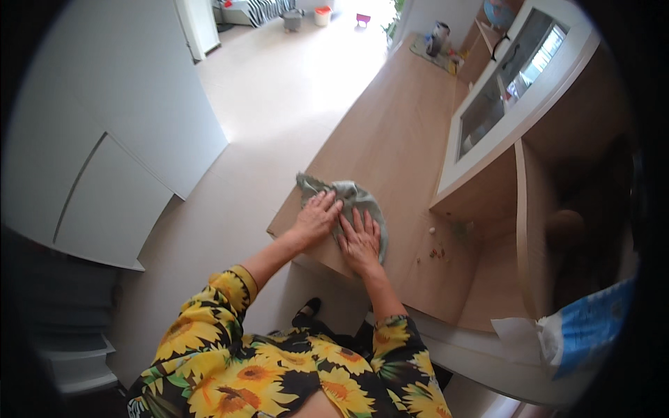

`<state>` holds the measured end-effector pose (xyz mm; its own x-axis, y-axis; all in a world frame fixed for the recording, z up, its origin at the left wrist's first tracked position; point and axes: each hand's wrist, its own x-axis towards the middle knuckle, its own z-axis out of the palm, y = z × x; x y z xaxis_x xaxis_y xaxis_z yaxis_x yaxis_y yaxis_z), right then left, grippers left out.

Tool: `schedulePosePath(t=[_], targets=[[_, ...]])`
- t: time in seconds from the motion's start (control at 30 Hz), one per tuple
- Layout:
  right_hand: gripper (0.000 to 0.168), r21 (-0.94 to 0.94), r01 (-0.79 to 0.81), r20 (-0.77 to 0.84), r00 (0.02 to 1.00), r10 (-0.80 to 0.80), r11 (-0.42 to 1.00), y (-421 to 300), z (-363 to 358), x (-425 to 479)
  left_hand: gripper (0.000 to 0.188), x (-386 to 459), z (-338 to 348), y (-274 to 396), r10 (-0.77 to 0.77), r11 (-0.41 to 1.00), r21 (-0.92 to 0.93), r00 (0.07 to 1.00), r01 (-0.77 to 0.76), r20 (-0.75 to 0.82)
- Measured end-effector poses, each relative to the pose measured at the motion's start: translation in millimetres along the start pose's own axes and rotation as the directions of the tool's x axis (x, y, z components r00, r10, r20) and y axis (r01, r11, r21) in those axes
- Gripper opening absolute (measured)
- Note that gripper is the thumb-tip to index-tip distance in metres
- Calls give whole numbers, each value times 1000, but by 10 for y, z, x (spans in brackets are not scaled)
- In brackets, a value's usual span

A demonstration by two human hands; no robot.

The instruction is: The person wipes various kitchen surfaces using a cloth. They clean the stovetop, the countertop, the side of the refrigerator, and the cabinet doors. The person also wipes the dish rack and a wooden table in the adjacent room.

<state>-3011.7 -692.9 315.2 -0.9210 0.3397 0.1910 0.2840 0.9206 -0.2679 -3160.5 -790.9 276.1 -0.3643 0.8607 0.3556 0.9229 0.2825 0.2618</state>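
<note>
A grey-green cloth [363,197] lies spread and wrinkled on the near end of a wood-grain countertop [397,141]. Its left corner reaches the counter's left edge. My left hand [316,217] rests palm down on the cloth's near left part, fingers stretched forward. Beside it, my right hand [361,243] lies flat on the right part of the cloth, with the fingers spread. Neither hand is closed around anything. To the right of the cloth, several small red bits [437,254] and a small white round thing [432,230] are on the wood surface.
A glass-fronted cabinet door [496,94] and open shelf compartments [494,279] stand along the right. A blue-and-white soft packet [590,329] sits at lower right. Jug-like items [438,39] occupy the far counter end. White cabinets [120,172] stand left across the floor [251,151].
</note>
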Motion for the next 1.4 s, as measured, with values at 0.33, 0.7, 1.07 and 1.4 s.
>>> schedulePosePath(t=[0.33, 0.7, 1.07, 1.4], targets=[[56, -172, -361, -79, 932, 353, 916, 533, -81, 1038, 54, 1417, 78, -232, 41, 998, -45, 990, -35, 137], [53, -24, -345, -49, 938, 343, 938, -265, -136, 549, 34, 892, -466, -603, 466, 866, -277, 874, -417, 142], [55, 35, -697, -243, 689, 683, 716, -1165, 197, 814, 17, 896, -555, -892, 558, 713, -518, 830, -472, 12], [77, -228, -811, -160, 578, 800, 540, -1191, 181, 952, 55, 1160, -533, -1048, 721, 644, -461, 686, -610, 99]])
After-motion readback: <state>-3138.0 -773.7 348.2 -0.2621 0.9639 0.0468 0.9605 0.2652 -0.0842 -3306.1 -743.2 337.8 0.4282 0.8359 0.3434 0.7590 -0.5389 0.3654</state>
